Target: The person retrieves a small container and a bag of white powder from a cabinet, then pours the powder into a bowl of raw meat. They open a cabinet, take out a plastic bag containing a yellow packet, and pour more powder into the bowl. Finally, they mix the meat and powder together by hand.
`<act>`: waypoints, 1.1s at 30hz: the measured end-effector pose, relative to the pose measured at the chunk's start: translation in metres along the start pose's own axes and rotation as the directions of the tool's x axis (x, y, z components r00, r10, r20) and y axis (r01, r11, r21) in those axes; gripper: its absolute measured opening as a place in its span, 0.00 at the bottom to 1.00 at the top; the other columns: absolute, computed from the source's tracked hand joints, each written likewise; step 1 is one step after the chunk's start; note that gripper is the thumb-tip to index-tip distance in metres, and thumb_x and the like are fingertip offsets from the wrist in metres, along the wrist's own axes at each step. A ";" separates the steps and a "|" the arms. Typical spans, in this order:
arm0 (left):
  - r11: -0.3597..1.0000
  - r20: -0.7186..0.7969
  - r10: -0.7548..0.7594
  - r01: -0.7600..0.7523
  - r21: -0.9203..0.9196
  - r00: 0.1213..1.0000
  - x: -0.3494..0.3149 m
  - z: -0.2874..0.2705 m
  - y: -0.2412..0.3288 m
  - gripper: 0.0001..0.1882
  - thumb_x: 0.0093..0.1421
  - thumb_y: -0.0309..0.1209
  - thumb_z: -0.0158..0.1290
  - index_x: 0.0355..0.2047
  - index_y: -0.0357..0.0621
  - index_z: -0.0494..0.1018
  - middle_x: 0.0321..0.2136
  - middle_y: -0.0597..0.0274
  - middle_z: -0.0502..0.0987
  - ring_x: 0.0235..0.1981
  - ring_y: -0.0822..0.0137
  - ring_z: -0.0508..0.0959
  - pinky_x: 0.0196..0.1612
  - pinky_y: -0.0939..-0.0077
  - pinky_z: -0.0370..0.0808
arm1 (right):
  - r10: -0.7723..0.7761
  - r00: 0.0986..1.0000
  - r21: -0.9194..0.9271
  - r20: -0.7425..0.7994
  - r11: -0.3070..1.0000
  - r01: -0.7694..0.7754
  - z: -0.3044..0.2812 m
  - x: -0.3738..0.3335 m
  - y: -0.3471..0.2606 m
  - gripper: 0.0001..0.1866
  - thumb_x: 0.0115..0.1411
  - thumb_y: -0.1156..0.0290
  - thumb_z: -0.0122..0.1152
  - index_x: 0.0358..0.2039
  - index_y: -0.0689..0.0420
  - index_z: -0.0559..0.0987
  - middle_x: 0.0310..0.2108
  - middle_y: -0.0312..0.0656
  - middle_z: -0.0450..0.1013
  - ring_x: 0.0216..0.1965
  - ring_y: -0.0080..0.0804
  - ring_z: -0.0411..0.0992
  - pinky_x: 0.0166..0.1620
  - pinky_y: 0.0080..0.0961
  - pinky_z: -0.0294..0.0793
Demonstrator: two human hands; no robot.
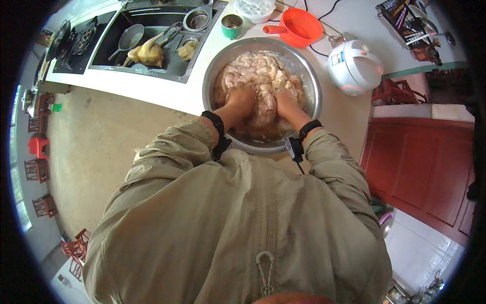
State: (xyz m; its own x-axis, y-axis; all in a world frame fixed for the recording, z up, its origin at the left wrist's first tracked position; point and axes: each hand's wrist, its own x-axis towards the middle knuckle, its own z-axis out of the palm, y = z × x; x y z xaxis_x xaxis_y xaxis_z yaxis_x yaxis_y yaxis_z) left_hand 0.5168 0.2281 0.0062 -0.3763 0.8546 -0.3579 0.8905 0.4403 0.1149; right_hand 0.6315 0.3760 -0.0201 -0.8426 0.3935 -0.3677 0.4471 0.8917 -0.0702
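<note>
A large steel bowl (309,76) stands on the white counter, filled with pale raw meat pieces (255,71). My left hand (242,99) is pressed into the meat at the near side, fingers curled into it. My right hand (285,100) is beside it, also dug into the meat. Both wrists wear black bands, and khaki sleeves cover my forearms. The fingertips are hidden in the meat.
A sink (147,66) at the left holds a plucked bird (148,53), a ladle and small bowls. Behind the bowl stand a green cup (232,26), an orange scoop (299,26), a white tray and a white rice cooker (353,67). A red cabinet (420,162) is at right.
</note>
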 end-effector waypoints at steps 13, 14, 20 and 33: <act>0.574 -0.064 -0.219 0.076 -0.815 0.974 0.033 0.039 -0.023 0.25 0.56 0.36 0.52 0.56 0.54 0.71 0.40 0.46 0.80 0.42 0.54 0.80 0.43 0.63 0.77 | 0.027 0.976 0.944 0.216 -0.262 -0.201 -0.019 0.016 -0.013 0.19 0.61 0.63 0.56 0.49 0.60 0.76 0.45 0.43 0.76 0.44 0.36 0.75 0.46 0.34 0.75; 0.371 -0.020 -0.150 0.037 -0.928 0.988 0.035 0.044 -0.025 0.31 0.54 0.37 0.56 0.60 0.54 0.66 0.39 0.47 0.80 0.39 0.57 0.80 0.41 0.65 0.77 | 0.005 0.978 0.938 0.208 -0.283 -0.198 -0.032 0.007 -0.016 0.19 0.61 0.62 0.57 0.50 0.59 0.76 0.46 0.42 0.76 0.44 0.35 0.75 0.46 0.34 0.75; 0.344 -0.311 0.024 -0.300 -0.890 0.950 0.039 0.044 -0.029 0.35 0.47 0.40 0.62 0.55 0.40 0.68 0.33 0.50 0.81 0.34 0.60 0.80 0.38 0.67 0.78 | -0.028 1.000 0.973 -0.001 -0.233 -0.006 -0.102 -0.029 -0.030 0.12 0.60 0.67 0.59 0.41 0.59 0.80 0.34 0.35 0.76 0.30 0.21 0.74 0.31 0.16 0.74; 0.796 -0.456 0.522 -0.604 -0.044 0.721 -0.009 -0.028 -0.079 0.14 0.45 0.35 0.63 0.31 0.41 0.77 0.30 0.51 0.79 0.35 0.53 0.79 0.39 0.64 0.75 | -0.341 0.922 0.981 -0.184 -0.010 0.192 -0.130 -0.044 -0.052 0.15 0.60 0.76 0.53 0.47 0.62 0.76 0.40 0.39 0.77 0.37 0.24 0.74 0.40 0.21 0.74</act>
State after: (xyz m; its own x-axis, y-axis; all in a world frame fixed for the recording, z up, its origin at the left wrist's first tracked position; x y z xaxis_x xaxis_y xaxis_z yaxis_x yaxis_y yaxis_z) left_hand 0.4425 0.1929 0.0267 0.0766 0.9715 0.2243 0.9247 -0.1534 0.3484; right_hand 0.6064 0.3412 0.1206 -0.9845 0.0995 -0.1445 0.1283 -0.1529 -0.9799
